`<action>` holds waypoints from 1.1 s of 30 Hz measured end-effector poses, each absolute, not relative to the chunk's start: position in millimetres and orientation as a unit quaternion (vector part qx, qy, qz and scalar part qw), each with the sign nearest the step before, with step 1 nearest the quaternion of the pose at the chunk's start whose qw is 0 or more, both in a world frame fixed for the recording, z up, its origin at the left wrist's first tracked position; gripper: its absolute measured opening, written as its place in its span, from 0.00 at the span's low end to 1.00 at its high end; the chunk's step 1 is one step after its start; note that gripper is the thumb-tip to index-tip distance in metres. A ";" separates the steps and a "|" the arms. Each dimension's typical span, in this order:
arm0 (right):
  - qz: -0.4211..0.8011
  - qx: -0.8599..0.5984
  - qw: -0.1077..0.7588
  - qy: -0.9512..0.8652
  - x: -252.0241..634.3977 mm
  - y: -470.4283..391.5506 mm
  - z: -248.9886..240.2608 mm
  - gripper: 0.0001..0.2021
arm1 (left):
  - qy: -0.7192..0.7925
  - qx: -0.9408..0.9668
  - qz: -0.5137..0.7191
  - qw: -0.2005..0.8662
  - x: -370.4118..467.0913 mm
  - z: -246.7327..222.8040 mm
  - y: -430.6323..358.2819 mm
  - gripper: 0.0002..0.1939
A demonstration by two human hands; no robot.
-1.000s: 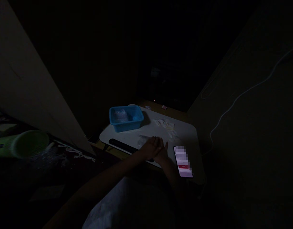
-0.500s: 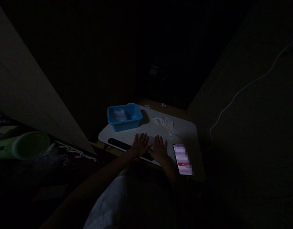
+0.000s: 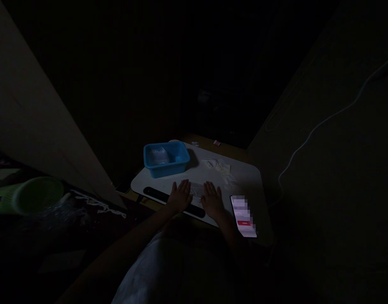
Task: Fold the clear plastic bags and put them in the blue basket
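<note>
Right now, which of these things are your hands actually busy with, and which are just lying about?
In hand:
left hand and right hand, flat on the white table
clear sheet between them

Lying about:
blue tub
lit phone
pale scraps
green basket

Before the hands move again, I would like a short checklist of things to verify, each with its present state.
1. Both hands free: ok. The left hand and right hand lie flat and open on the white lap table.
2. Thin clear sheet between the hands lies flat: cannot tell, too dark.
3. Lit phone away from the table edge: not ok, it lies near the right front corner.
4. Blue tub stands apart from the hands: ok, at the back left.
5. Pale scraps out of the hands' way: ok, behind the right hand.
</note>
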State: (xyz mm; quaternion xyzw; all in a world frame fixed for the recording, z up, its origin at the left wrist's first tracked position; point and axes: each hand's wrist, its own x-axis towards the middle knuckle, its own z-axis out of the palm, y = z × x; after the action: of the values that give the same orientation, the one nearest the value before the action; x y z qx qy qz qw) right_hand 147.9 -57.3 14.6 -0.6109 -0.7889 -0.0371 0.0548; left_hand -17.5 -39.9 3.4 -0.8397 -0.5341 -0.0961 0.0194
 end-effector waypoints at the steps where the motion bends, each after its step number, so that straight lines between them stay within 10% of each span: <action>1: -0.033 -0.602 0.055 -0.796 147.4 -56.7 13.1 0.26 | -0.534 -0.840 -0.095 0.018 -17.5 4.1 -40.2 0.25; 33: 0.019 -0.663 0.031 -0.748 136.9 -63.0 15.8 0.26 | -0.474 -0.867 -0.093 -0.120 27.4 12.2 -35.6 0.26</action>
State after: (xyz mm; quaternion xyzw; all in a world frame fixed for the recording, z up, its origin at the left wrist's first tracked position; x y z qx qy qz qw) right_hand 136.9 -63.0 15.8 -0.6629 -0.7478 0.0194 0.0307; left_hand 27.4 -35.6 12.2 -0.8670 -0.4745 -0.0933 -0.1200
